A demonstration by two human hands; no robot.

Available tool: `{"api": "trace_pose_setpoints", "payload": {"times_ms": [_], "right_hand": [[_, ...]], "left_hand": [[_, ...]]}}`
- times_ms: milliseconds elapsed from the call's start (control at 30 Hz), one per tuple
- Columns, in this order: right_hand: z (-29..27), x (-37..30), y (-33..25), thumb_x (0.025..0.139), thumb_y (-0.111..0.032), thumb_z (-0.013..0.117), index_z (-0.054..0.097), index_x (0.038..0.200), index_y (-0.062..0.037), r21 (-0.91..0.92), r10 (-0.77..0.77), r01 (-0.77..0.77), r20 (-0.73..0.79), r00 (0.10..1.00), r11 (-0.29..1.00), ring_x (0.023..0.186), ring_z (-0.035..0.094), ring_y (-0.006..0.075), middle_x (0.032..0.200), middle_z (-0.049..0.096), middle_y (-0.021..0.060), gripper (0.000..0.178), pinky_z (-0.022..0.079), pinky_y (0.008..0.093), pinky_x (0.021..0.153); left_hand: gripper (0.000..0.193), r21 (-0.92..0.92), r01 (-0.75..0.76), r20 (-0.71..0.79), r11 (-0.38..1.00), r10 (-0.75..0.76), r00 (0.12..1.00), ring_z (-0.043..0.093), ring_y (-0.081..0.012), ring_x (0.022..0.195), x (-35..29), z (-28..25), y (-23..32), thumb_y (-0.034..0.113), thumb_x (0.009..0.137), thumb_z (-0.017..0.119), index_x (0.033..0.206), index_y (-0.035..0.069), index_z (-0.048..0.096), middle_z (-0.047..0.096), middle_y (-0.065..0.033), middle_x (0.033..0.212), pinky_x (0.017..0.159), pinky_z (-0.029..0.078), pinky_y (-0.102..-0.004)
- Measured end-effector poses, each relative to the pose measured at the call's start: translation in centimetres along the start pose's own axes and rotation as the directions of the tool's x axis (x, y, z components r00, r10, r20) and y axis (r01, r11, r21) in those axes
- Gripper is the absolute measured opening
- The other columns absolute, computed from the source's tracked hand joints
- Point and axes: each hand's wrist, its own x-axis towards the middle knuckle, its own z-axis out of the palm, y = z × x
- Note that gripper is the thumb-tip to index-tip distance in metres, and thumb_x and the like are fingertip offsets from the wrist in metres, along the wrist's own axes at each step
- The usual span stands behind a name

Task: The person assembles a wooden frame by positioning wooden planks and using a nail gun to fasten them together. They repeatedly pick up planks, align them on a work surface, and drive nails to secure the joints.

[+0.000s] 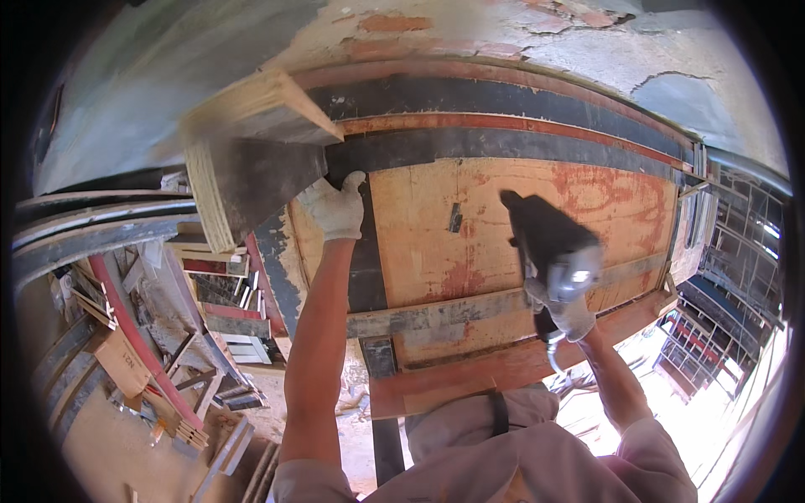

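My left hand, in a white glove, grips the near side of an angled piece made of joined plywood boards. That piece stands at the left end of the bench, with pale layered edges and dark faces. On the right, my gloved right hand is closed round the handle of a nail gun. The tool has a black body and a silver end, a little blurred, and a hose fitting hangs below the handle. Its dark nose points away over the plywood bench top, apart from the plywood piece.
Long dark boards with reddish edges lie along the far side, by a wall with peeling plaster. A small dark scrap rests on the bench top. Timber offcuts litter the left floor; metal racks stand at the right.
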Motion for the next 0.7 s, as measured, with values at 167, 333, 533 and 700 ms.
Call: {"api": "trace_pose_setpoints", "payload": {"times_ms": [167, 333, 533, 700], "right_hand": [[6.5, 5.5, -10.0, 0.097, -0.009, 0.068, 0.062, 0.093, -0.0010, 0.246, -0.023, 0.006, 0.067, 0.998, 0.969, 0.053, 0.057, 0.0136, 0.063, 0.056, 0.0026, 0.010, 0.049, 0.0298, 0.053], [11.5, 10.3, -10.5, 0.097, -0.009, 0.065, 0.069, 0.105, -0.0055, -0.017, 0.014, -0.011, 0.228, 0.974, 1.000, 0.055, 0.062, 0.0131, 0.066, 0.063, 0.0014, 0.010, 0.053, 0.0305, 0.054], [14.4, 13.1, -10.8, 0.092, -0.011, 0.070, 0.065, 0.091, -0.0042, -0.090, -0.114, 0.139, 0.240, 0.964, 0.986, 0.049, 0.059, 0.0116, 0.060, 0.062, 0.0031, 0.008, 0.048, 0.0294, 0.046], [15.6, 14.6, -11.4, 0.091, -0.011, 0.071, 0.065, 0.092, -0.0031, -0.053, -0.048, 0.059, 0.194, 0.980, 0.997, 0.048, 0.057, 0.0115, 0.061, 0.062, 0.0031, 0.010, 0.047, 0.0296, 0.045]], "left_hand": [[0.111, 0.058, -0.002, -0.029, 0.998, 0.004, 1.000, 0.030, -0.0484, 0.149, 0.9, 0.8, -1.3, 0.058, 0.079, 0.079, 0.157, -0.003, 0.029, 0.033, -0.0277, 0.161, 0.122, 0.026, -0.0543], [0.096, -0.079, -0.023, -0.065, 0.997, 0.018, 0.998, 0.044, -0.0482, 0.138, 1.0, 0.0, -0.3, 0.047, 0.079, 0.084, 0.150, -0.003, 0.042, 0.047, -0.0284, 0.150, 0.114, 0.035, -0.0542], [0.075, -0.138, 0.072, 0.008, 0.988, -0.071, 0.997, 0.051, -0.0473, 0.131, 0.8, -0.1, -0.2, 0.025, 0.082, 0.081, 0.144, -0.003, 0.050, 0.053, -0.0273, 0.143, 0.109, 0.039, -0.0531], [0.072, -0.226, 0.066, 0.000, 0.972, -0.068, 0.998, 0.047, -0.0476, 0.134, 0.4, 0.2, -0.3, 0.020, 0.083, 0.078, 0.144, -0.002, 0.049, 0.053, -0.0266, 0.144, 0.113, 0.035, -0.0532]]}}
